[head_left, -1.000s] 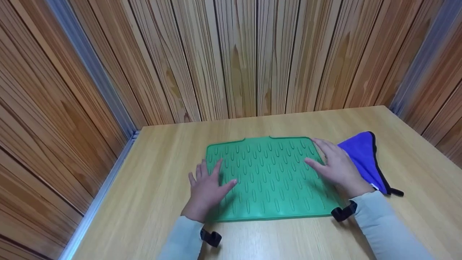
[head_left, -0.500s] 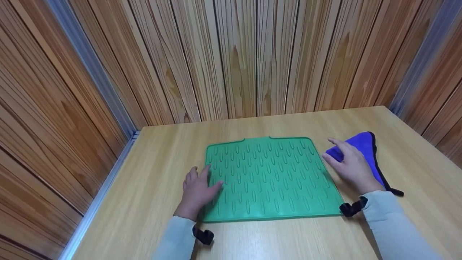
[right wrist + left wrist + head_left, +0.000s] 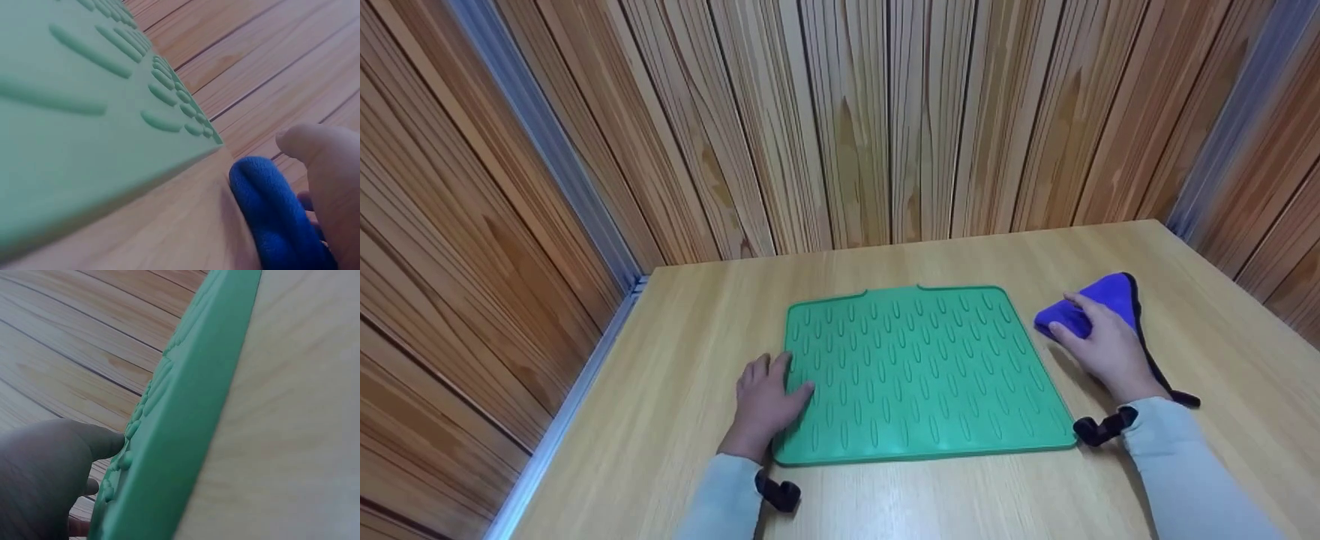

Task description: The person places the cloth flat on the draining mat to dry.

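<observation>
A green ribbed mat (image 3: pixel 915 375) lies flat on the table, with a notch in its far edge and raised oval ridges. At its left edge is my left hand (image 3: pixel 765 405), fingers spread loosely, the thumb (image 3: pixel 107 440) over the mat's border in the left wrist view. To the right of the mat lies a folded blue cloth (image 3: pixel 1114 292) with black edging and a small loop. My right hand (image 3: pixel 1110 352) is over this cloth, fingers loosely bent. In the right wrist view a gap shows between the thumb (image 3: pixel 298 140) and the cloth's rounded fold (image 3: pixel 270 208); the other fingers are mostly hidden.
The wooden table (image 3: pixel 705 315) carries the mat and cloth. A wood-panelled wall (image 3: pixel 855 135) rises behind its far edge, with more panels at both sides. A black wrist strap (image 3: pixel 780 493) sits on each sleeve.
From the mat's right edge, my right hand has moved right to the blue cloth. My left hand has drawn back left and slightly nearer, from over the mat to its edge.
</observation>
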`<control>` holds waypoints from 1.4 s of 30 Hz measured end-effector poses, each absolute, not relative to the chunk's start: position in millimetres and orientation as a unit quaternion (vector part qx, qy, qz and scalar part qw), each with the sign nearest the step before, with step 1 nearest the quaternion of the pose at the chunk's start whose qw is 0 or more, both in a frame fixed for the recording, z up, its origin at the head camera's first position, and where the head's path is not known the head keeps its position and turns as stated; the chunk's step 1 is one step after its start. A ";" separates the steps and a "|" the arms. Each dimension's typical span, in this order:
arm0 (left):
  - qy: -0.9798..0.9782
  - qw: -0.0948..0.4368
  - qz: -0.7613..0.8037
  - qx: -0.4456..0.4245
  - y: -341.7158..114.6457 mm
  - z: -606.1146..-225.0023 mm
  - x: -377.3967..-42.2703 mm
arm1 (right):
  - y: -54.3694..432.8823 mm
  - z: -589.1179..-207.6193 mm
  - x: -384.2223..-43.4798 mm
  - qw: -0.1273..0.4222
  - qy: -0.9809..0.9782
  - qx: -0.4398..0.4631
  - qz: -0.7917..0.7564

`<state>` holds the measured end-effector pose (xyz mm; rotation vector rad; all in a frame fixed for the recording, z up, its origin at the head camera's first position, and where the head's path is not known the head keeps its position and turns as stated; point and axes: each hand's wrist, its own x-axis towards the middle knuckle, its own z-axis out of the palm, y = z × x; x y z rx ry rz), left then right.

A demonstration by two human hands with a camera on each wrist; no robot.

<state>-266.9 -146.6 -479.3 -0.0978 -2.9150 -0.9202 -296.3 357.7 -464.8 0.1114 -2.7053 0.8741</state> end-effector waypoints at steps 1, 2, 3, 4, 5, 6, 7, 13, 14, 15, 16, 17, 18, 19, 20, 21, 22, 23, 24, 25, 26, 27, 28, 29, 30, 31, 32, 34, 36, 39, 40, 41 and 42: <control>-0.952 0.042 -0.301 -0.033 -147.6 -480.7 -267.4 | 358.3 -466.5 -297.0 0.146 -0.941 0.038 0.303; -0.952 0.040 -0.301 -0.033 -148.4 -482.2 -267.8 | 358.6 -467.8 -297.7 0.143 -0.942 0.037 0.302; -0.952 0.039 -0.302 -0.033 -149.1 -484.0 -268.5 | 358.9 -469.3 -298.7 0.141 -0.942 0.037 0.302; -0.952 0.039 -0.303 -0.033 -149.7 -485.9 -269.0 | 359.1 -470.5 -299.3 0.138 -0.943 0.036 0.301; -0.952 0.040 -0.303 -0.033 -150.5 -487.5 -269.3 | 359.5 -471.8 -300.1 0.136 -0.944 0.035 0.300; -0.951 0.040 -0.304 -0.032 -150.9 -488.8 -269.5 | 359.6 -472.6 -300.5 0.133 -0.945 0.033 0.298; -0.951 0.043 -0.303 -0.032 -151.3 -490.1 -269.8 | 360.4 -473.7 -301.0 0.131 -0.945 0.030 0.297; -0.956 0.053 -0.287 -0.042 -151.3 -492.8 -271.4 | 362.9 -474.9 -299.6 0.133 -0.952 0.024 0.276; -0.956 0.055 -0.284 -0.043 -151.2 -492.6 -271.6 | 362.8 -474.6 -299.1 0.137 -0.952 0.026 0.272; -0.956 0.056 -0.283 -0.044 -151.1 -492.2 -271.7 | 362.7 -474.4 -298.9 0.141 -0.953 0.028 0.268; -0.957 0.058 -0.282 -0.044 -151.0 -492.1 -272.0 | 362.5 -474.2 -298.6 0.146 -0.953 0.030 0.265; -0.957 0.059 -0.281 -0.043 -151.0 -491.9 -272.0 | 362.3 -474.3 -298.6 0.153 -0.953 0.032 0.261; -0.957 0.059 -0.281 -0.042 -151.1 -491.9 -272.0 | 361.9 -474.4 -298.4 0.159 -0.952 0.031 0.259; -0.957 0.059 -0.281 -0.041 -151.2 -492.1 -271.9 | 361.5 -474.7 -298.1 0.166 -0.951 0.030 0.257; -0.957 0.059 -0.281 -0.040 -151.4 -492.3 -271.8 | 361.2 -475.3 -297.7 0.172 -0.951 0.028 0.257; -0.957 0.059 -0.281 -0.040 -151.6 -492.7 -271.7 | 361.0 -476.1 -297.4 0.178 -0.950 0.026 0.257; -0.957 0.058 -0.282 -0.039 -151.9 -493.2 -271.6 | 360.8 -477.2 -297.0 0.186 -0.948 0.025 0.256; -0.957 0.057 -0.283 -0.038 -151.9 -493.5 -271.6 | 361.1 -477.6 -296.9 0.194 -0.947 0.025 0.254; -0.957 0.056 -0.283 -0.038 -152.0 -493.9 -271.7 | 361.2 -477.9 -296.8 0.199 -0.947 0.025 0.251; -0.957 0.057 -0.283 -0.039 -152.0 -494.3 -272.1 | 361.4 -478.1 -296.7 0.203 -0.946 0.025 0.250; -0.957 0.057 -0.283 -0.039 -152.2 -494.3 -272.5 | 361.6 -478.2 -296.9 0.206 -0.946 0.024 0.249; -0.957 0.058 -0.282 -0.039 -152.6 -494.3 -273.0 | 361.5 -478.1 -297.1 0.207 -0.946 0.023 0.250; -0.957 0.058 -0.281 -0.039 -153.2 -494.4 -273.7 | 361.3 -478.2 -297.2 0.207 -0.945 0.020 0.251; -0.957 0.058 -0.280 -0.040 -153.8 -494.2 -274.1 | 361.0 -478.2 -297.3 0.204 -0.945 0.016 0.254; -0.958 0.059 -0.279 -0.040 -154.2 -494.0 -274.5 | 360.8 -477.8 -297.5 0.201 -0.945 0.012 0.258; -0.958 0.060 -0.278 -0.040 -154.7 -493.8 -274.5 | 360.6 -477.3 -297.5 0.197 -0.944 0.007 0.263; -0.958 0.060 -0.278 -0.040 -155.1 -493.6 -274.2 | 360.4 -476.8 -297.7 0.192 -0.943 0.002 0.270; -0.957 0.062 -0.280 -0.040 -155.0 -493.1 -273.7 | 360.3 -475.0 -298.0 0.185 -0.940 -0.008 0.286; -0.957 0.064 -0.281 -0.040 -154.3 -493.1 -273.2 | 360.9 -473.0 -298.0 0.186 -0.933 -0.015 0.308; -0.957 0.064 -0.282 -0.039 -153.0 -493.2 -273.3 | 362.9 -470.1 -297.7 0.191 -0.919 -0.023 0.345; -0.957 0.063 -0.280 -0.037 -152.7 -493.4 -273.4 | 363.8 -469.1 -297.3 0.194 -0.913 -0.026 0.357; -0.958 0.062 -0.279 -0.037 -152.2 -493.5 -273.3 | 364.8 -468.1 -296.7 0.193 -0.909 -0.030 0.369; -0.958 0.061 -0.278 -0.036 -151.7 -493.2 -273.2 | 365.5 -466.8 -295.9 0.190 -0.903 -0.037 0.383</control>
